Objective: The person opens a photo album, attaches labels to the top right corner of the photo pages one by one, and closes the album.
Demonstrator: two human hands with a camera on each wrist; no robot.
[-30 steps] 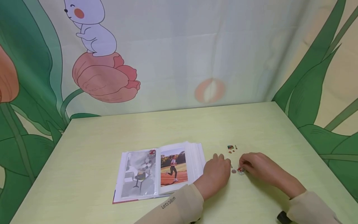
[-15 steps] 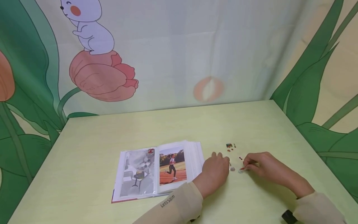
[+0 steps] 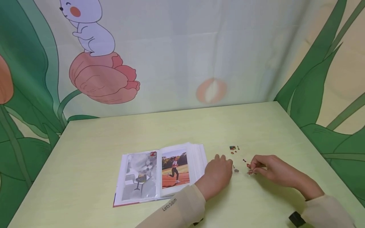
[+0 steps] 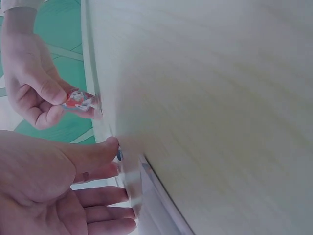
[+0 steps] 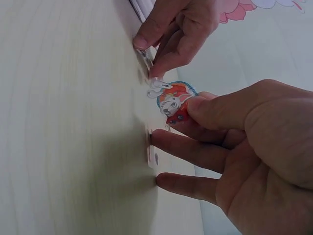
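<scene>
My right hand (image 3: pixel 275 169) pinches a small sticker (image 5: pixel 177 103) between thumb and index finger, just above the table. The sticker shows a white cartoon animal in red with a blue rim; a clear edge hangs from it. Its other fingertips touch the table in the right wrist view. To the left, my left hand (image 3: pixel 218 174) rests its fingertips on the table, fingers fairly straight, with a small dark printed piece (image 5: pixel 145 58) by the thumb. Several tiny colourful stickers (image 3: pixel 232 148) lie beyond the hands. A grey round one (image 3: pixel 236 170) lies between them.
An open photo album (image 3: pixel 119 186) lies left of my left hand, with a grey picture on one page and a runner photo (image 3: pixel 175 171) on the other. A printed curtain (image 3: pixel 171 63) hangs behind the table's far edge.
My right hand has moved slightly right and lifted the red sticker, uncovering a small dark sticker beside it. The left hand stays about in place; the head view has shifted slightly.
</scene>
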